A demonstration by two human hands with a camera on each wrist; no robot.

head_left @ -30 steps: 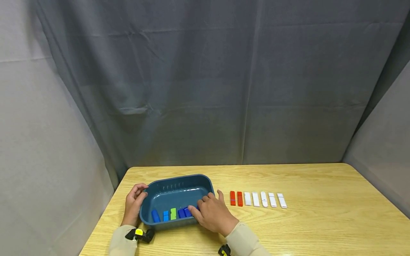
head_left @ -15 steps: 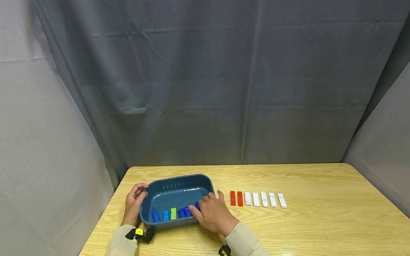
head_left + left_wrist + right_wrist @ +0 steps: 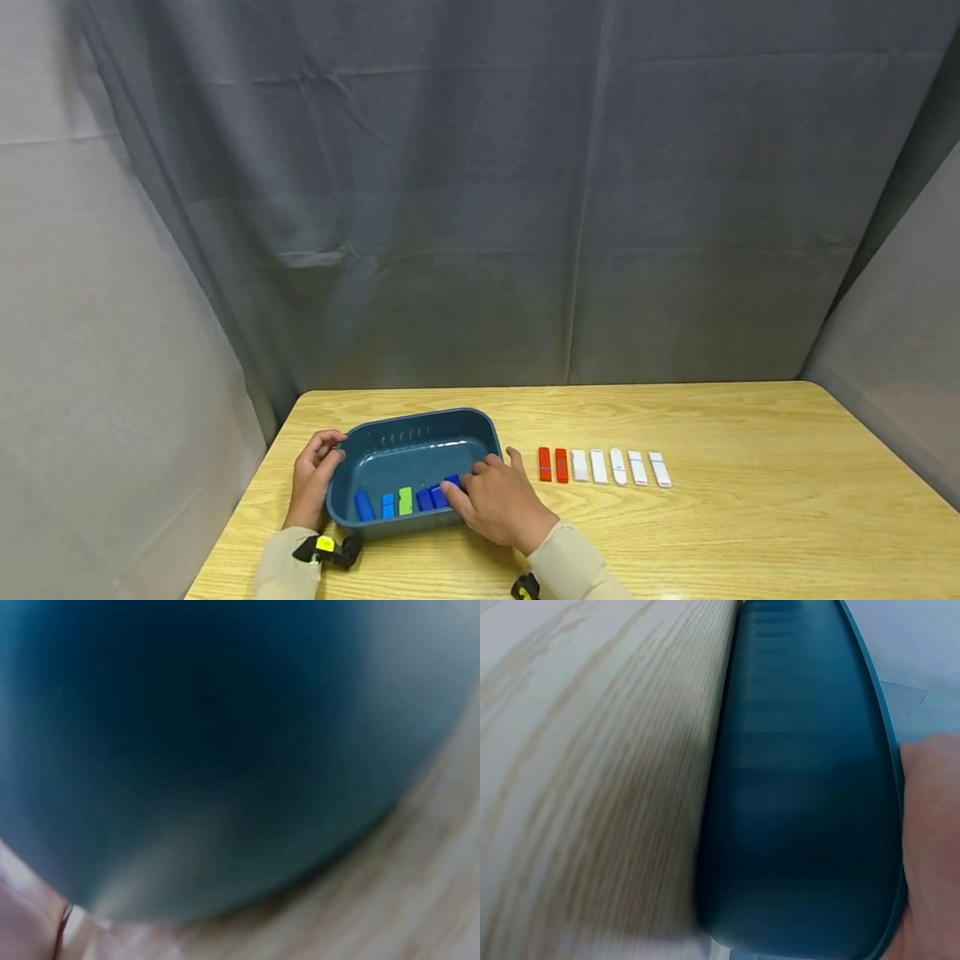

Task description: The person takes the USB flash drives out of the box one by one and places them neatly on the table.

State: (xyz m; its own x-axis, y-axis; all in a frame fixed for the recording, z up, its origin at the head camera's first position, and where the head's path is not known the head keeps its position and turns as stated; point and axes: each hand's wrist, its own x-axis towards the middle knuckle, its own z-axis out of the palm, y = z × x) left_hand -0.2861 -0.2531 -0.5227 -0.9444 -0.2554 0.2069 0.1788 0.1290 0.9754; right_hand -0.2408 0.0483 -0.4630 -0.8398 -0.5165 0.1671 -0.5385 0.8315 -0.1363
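A dark teal plastic basin (image 3: pixel 420 527) stands at the left of the table. My left hand (image 3: pixel 310 479) grips its left end, with thumb and fingertips at the rim. Over the front right corner reaches my right hand (image 3: pixel 501 504), its fingers inside the basin. It pinches a dark blue USB stick (image 3: pixel 452 480), mostly hidden by the fingers. Left of that, along the front wall, lie two dark blue USB sticks (image 3: pixel 425 500), a lime green one (image 3: pixel 406 501), a light blue one (image 3: pixel 387 506) and a rounded blue one (image 3: pixel 364 505). Both wrist views mainly show the basin's outer wall (image 3: pixel 802 780).
Right of the basin, two red USB sticks (image 3: pixel 545 464) and several white USB sticks (image 3: pixel 618 467) lie side by side in a row on the wooden table (image 3: pixel 750 517). A grey curtain (image 3: pixel 480 208) hangs behind the table, with pale cloth at both sides.
The dark blue USB stick at my right fingers has shifted left, toward the other dark blue ones. Left hand and basin stay in place.
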